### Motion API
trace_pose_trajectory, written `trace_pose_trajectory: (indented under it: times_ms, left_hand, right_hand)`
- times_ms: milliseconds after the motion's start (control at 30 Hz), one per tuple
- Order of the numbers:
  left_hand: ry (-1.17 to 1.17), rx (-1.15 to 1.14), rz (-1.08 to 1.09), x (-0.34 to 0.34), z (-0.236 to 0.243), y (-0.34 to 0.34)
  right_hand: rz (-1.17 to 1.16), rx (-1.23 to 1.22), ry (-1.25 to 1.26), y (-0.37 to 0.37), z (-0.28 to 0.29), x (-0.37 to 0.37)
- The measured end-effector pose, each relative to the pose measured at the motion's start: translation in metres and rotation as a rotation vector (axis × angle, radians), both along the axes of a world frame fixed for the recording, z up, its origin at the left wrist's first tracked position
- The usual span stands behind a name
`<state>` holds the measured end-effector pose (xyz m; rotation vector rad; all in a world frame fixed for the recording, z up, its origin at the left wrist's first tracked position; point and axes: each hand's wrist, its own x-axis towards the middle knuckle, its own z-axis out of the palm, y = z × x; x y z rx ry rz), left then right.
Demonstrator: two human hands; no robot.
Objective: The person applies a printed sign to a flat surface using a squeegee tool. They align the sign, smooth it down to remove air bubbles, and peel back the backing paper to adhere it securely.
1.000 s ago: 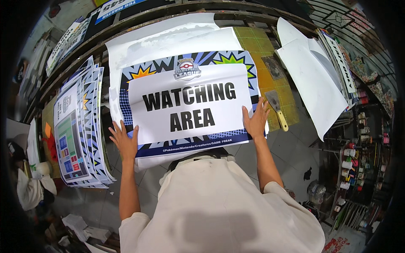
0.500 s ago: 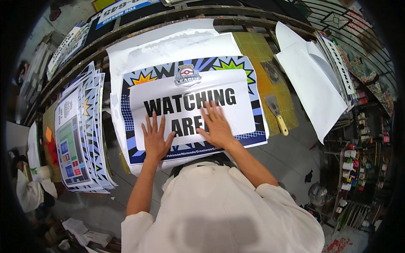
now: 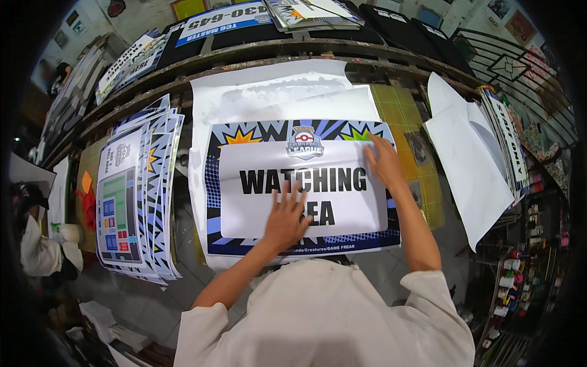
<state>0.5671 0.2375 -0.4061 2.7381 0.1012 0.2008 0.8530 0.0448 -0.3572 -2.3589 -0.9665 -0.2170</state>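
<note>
A printed sign [image 3: 244, 213] lies in front of me, with a white panel, bold black lettering and a blue comic-style border. My left hand [image 3: 287, 215] rests on the middle of the panel, fingers spread, covering part of the lower lettering. Near the sign's upper right corner, by the green burst, my right hand [image 3: 384, 160] touches the surface with its fingers stretched out. Neither hand holds anything. White backing sheets [image 3: 281, 92] extend beneath and beyond the sign. A faint ripple crosses the panel's left side.
Several printed boards [image 3: 125, 202] lean in a stack at left. A curling white sheet [image 3: 468, 162] hangs over more boards at right. A yellowish cutting mat [image 3: 400, 104] lies under the sign's right side. Wooden rails [image 3: 287, 52] run along the back; a rack of small containers [image 3: 507, 278] stands lower right.
My right hand has moved from the panel's middle to its upper right corner. The left has shifted right, onto the lettering. The view has tilted up, and my right forearm now hides the scraper's handle.
</note>
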Motion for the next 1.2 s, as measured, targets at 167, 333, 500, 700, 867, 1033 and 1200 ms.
trace_pose_trajectory:
  times_ms: [167, 333, 500, 700, 867, 1033, 1200]
  left_hand:
    - [0.012, 0.047, -0.053, 0.028, -0.015, -0.030]
    - [0.081, -0.006, -0.041, 0.027, -0.004, -0.028]
    - [0.095, -0.033, -0.031, 0.029, -0.005, -0.029]
    - [0.103, -0.067, -0.010, 0.027, -0.006, -0.029]
    - [0.117, -0.071, -0.018, 0.030, -0.007, -0.028]
    - [0.118, -0.064, -0.026, 0.031, -0.003, -0.025]
    - [0.111, -0.098, -0.022, 0.030, -0.005, -0.026]
  right_hand:
    - [0.248, -0.085, -0.085, 0.108, -0.018, 0.084]
    - [0.360, -0.300, -0.035, 0.192, -0.022, 0.132]
    - [0.490, -0.349, 0.335, 0.251, -0.038, 0.147]
    - [0.558, -0.364, 0.391, 0.274, -0.052, 0.159]
    - [0.468, -0.431, 0.402, 0.278, -0.054, 0.172]
    - [0.506, -0.293, 0.387, 0.279, -0.060, 0.182]
    - [0.425, -0.391, 0.356, 0.281, -0.052, 0.196]
